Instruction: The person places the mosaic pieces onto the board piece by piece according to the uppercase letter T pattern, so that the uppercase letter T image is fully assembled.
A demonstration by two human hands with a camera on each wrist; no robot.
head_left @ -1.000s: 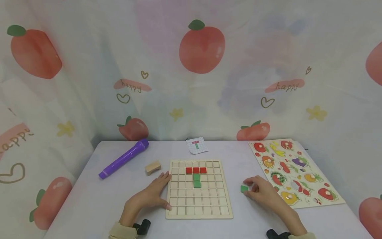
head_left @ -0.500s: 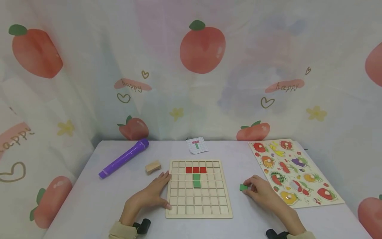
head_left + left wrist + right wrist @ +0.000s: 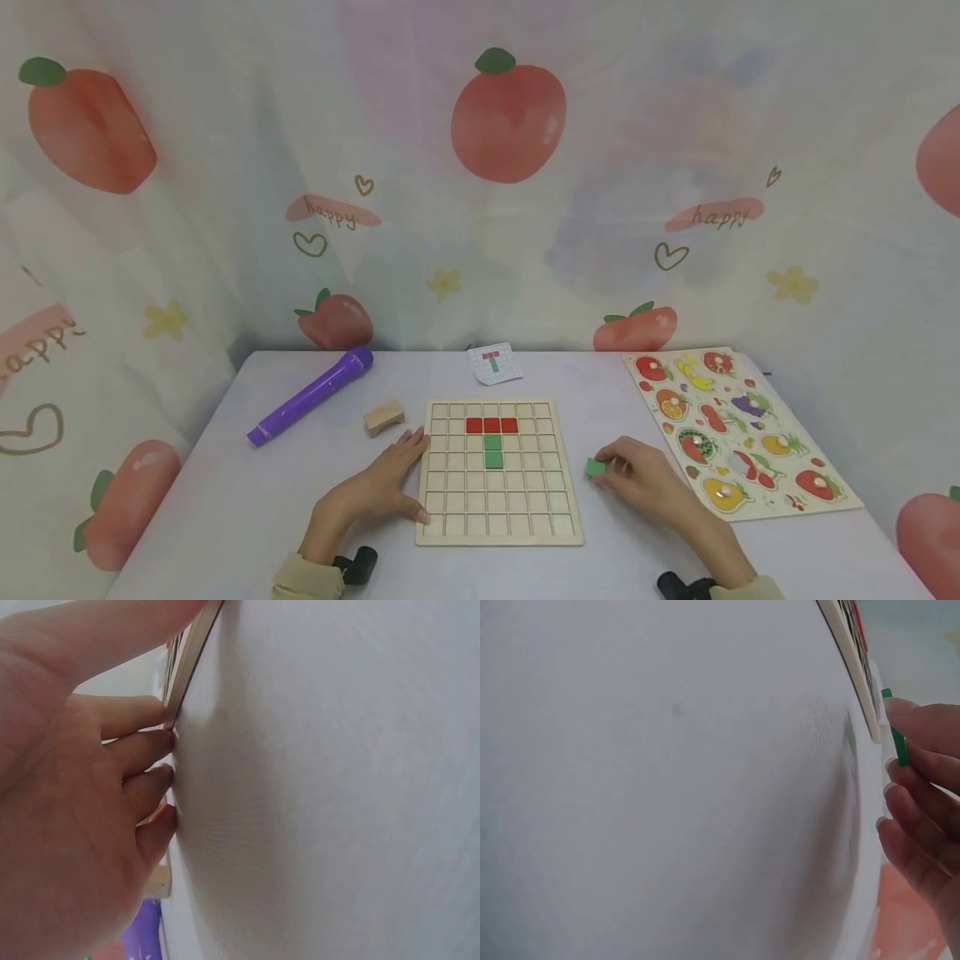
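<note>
My right hand (image 3: 647, 482) pinches a small green square tile (image 3: 596, 467) between thumb and fingers, to the right of the wooden grid board (image 3: 457, 504). In the right wrist view the thin green tile (image 3: 896, 735) shows edge-on at the fingertips. The left hand (image 3: 375, 482) lies along the board's left edge, thumb and fingertips touching it, fingers fairly straight. Three red tiles (image 3: 492, 426) form a row near the board's top, with two green tiles (image 3: 492, 451) in a column below the middle one.
Behind the board lies a paper card (image 3: 495, 364) printed with a red and green T. A purple microphone-shaped stick (image 3: 311, 397) and a wooden arch block (image 3: 384, 417) are on the left. A fruit puzzle board (image 3: 738, 433) lies on the right.
My right hand has moved left toward the board, carrying the green tile, which is now tilted. The left hand and the tiles on the board stay in place.
</note>
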